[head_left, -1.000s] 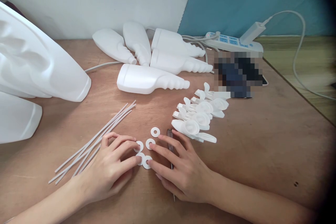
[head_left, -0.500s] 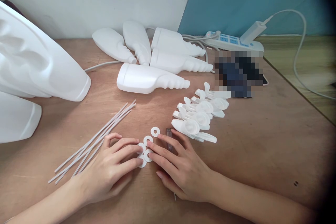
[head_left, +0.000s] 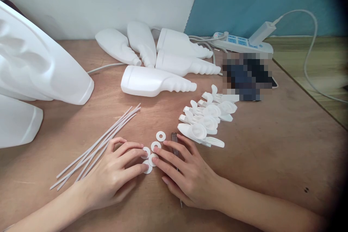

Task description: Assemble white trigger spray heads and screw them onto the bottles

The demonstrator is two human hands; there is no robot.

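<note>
Five thin white rings, flat on the wooden surface, well apart from its far and right edges. The ring nearest the far edge shows its round central hole; the other four, partly covered, cluster beside it, at least two overlapping.

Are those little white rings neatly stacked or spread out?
Spread out in a loose cluster: five white rings lie flat on the wooden table, mostly side by side, though at least two overlap.
</note>
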